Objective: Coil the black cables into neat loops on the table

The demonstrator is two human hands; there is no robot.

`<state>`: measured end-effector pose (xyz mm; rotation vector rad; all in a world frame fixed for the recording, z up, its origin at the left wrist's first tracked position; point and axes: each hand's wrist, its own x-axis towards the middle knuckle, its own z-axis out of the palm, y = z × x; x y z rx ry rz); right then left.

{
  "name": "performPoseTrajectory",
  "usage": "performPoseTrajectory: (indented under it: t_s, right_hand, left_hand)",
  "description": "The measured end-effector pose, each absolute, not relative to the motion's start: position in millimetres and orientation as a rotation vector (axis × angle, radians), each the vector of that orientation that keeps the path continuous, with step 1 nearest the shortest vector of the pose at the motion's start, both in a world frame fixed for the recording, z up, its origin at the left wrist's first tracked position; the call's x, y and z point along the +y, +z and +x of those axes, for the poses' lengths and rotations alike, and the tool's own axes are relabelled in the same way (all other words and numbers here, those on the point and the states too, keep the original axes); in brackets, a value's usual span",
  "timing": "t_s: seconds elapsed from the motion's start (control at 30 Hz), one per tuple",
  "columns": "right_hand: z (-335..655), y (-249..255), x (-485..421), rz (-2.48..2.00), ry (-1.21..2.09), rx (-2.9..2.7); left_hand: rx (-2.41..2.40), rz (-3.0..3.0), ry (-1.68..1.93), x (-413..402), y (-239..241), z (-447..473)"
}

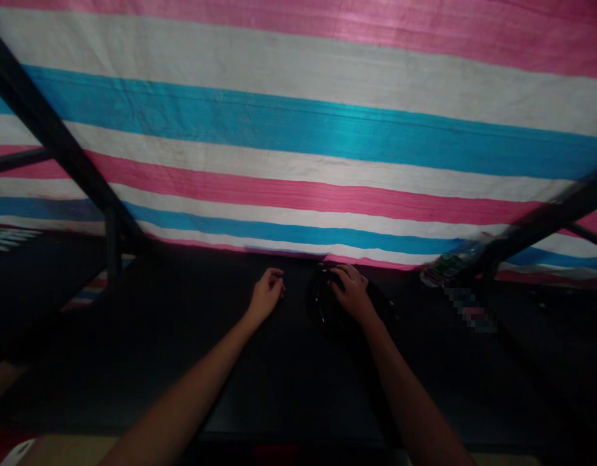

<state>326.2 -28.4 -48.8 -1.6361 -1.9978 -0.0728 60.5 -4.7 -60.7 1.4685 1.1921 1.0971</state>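
A dark coil of what looks like black cable (318, 304) lies on the black tabletop (279, 388), with small bright spots along its loops. Over its upper part is my right hand (352, 290), fingers bent down and gripping the dark loops; the fingertips are partly lost in the dark. My left hand (269, 290) is just left of the coil, apart from it. Its fingers are curled in towards the thumb, and whatever they may hold is too small or hidden to make out.
Behind the table hangs a pink, white and blue striped tarp (298, 142). Dark slanted frame bars stand at left (70, 142) and right (545, 223). A clear plastic bottle (448, 264) lies by the right bar, near a blurred-out flat item (470, 310). Pale strips (11, 238) show at far left.
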Motion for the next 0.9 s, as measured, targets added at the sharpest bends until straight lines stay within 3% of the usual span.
performPoseTrajectory:
  t_s: [0.43,0.9]
  right_hand:
    - [329,-48,-21,-1.988,-0.138,-1.834]
    - [342,-31,-33,-1.428,-0.443,-1.509]
  left_hand:
    - [1.217,1.526,1.078,-5,-58,61]
    - [1.174,1.633,1.048,-10,-54,60]
